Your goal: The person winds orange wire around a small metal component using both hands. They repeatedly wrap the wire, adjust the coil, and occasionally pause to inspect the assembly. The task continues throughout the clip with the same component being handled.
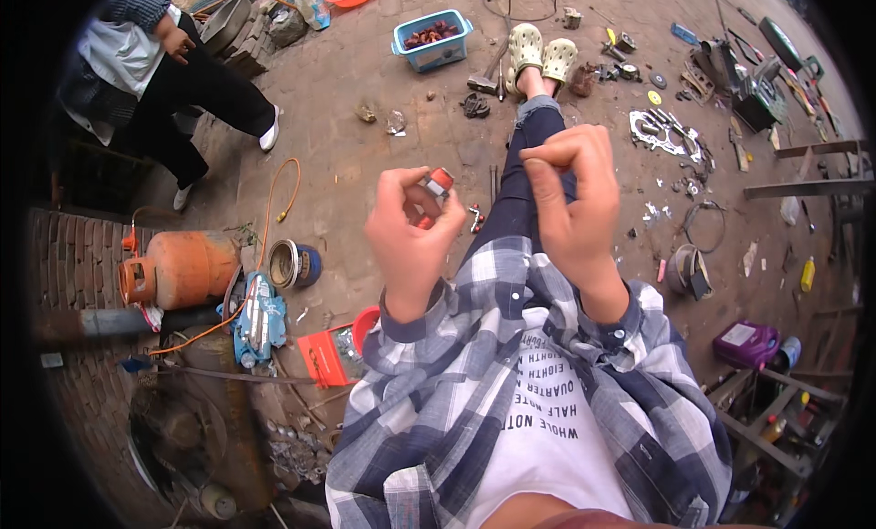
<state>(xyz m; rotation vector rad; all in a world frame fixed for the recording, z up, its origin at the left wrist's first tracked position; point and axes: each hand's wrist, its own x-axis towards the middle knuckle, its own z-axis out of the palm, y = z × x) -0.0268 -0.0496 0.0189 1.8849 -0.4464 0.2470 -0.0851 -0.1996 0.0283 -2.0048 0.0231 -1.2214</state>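
Observation:
My left hand [406,237] is raised over the ground left of my legs, closed around a small red and silver cylindrical part [440,181]. One end of the part sticks up between thumb and fingertips; more red shows lower down, inside the curled fingers. What kind of part it is, I cannot tell. To the right, above my thighs, my right hand [579,209] is held apart from the left, thumb and forefinger drawn together in a pinch. Anything between those fingertips is too small or too hidden to make out. Small red and silver pieces [476,219] lie beyond the left hand.
Ahead stands a blue tub [432,45] of reddish-brown chunks, near a hammer [487,80]. Metal parts and a gasket [659,135] litter the right side. At left are an orange gas cylinder [192,267], a can [294,262], an open red box [328,354] and another person [173,91].

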